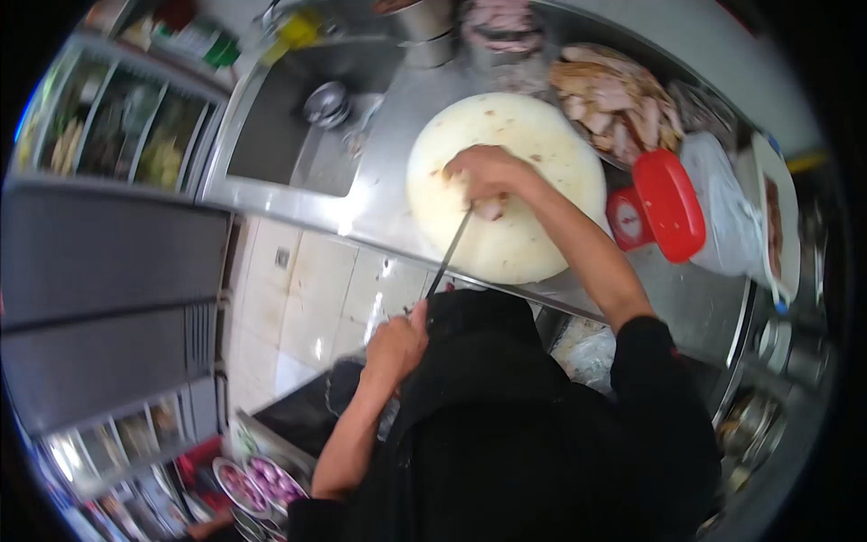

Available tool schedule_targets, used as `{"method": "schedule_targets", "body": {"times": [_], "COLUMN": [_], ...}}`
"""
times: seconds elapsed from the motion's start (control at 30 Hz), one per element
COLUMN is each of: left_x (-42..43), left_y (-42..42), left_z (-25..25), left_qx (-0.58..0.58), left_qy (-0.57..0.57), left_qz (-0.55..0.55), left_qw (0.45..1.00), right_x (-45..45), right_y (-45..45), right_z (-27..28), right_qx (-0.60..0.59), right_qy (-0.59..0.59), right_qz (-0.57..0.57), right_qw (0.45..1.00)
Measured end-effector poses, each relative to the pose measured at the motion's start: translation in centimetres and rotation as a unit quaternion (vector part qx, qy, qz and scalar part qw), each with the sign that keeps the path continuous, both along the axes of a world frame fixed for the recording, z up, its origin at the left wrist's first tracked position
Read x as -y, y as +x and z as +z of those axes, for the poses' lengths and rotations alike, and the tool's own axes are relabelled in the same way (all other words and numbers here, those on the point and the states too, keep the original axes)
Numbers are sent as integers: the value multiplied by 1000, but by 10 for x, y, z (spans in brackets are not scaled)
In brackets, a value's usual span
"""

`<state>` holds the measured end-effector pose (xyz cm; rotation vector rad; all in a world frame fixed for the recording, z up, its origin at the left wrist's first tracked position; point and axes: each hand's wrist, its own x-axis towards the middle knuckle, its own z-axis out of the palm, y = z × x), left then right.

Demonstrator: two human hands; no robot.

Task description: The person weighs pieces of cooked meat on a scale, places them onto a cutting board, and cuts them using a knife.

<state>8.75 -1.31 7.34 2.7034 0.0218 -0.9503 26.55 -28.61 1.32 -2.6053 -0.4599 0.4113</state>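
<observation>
A round white cutting board (560, 217) lies on the steel counter. My left hand (396, 350) is closed around a long knife (451, 251), whose blade points up over the board's near left part. My right hand (492, 173) rests on the board with its fingers curled down on a small piece of meat (489, 210). The blade's tip end is close beside that piece; whether they touch cannot be made out. My right fingertips are partly hidden. Small brown scraps dot the board around my right hand.
Right of the board are a tray of sliced meat (614, 101), a red scale (629, 217) with a red pan (669, 206), and a white plastic bag (720, 206). A sink (271, 135) is on the left. Bowls of purple onions (274, 479) stand lower left.
</observation>
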Motion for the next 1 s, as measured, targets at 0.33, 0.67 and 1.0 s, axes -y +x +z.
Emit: {"method": "schedule_targets", "body": {"times": [0.33,0.67,1.0], "left_x": [-16,-19,-34], "left_y": [-34,-46,-30], "left_z": [38,20,6], "left_qx": [-113,-43,-56], "left_qy": [-79,-117,-189], "left_qz": [163,265,265], "left_qw": [977,956,944], "right_x": [124,403,210], "right_y": [41,7,-43], "right_z": [53,34,70], "right_qx": [25,121,300], "right_qy": [233,297,88], "right_qz": [-329,-688,-218], "right_qw": [915,651,924]}}
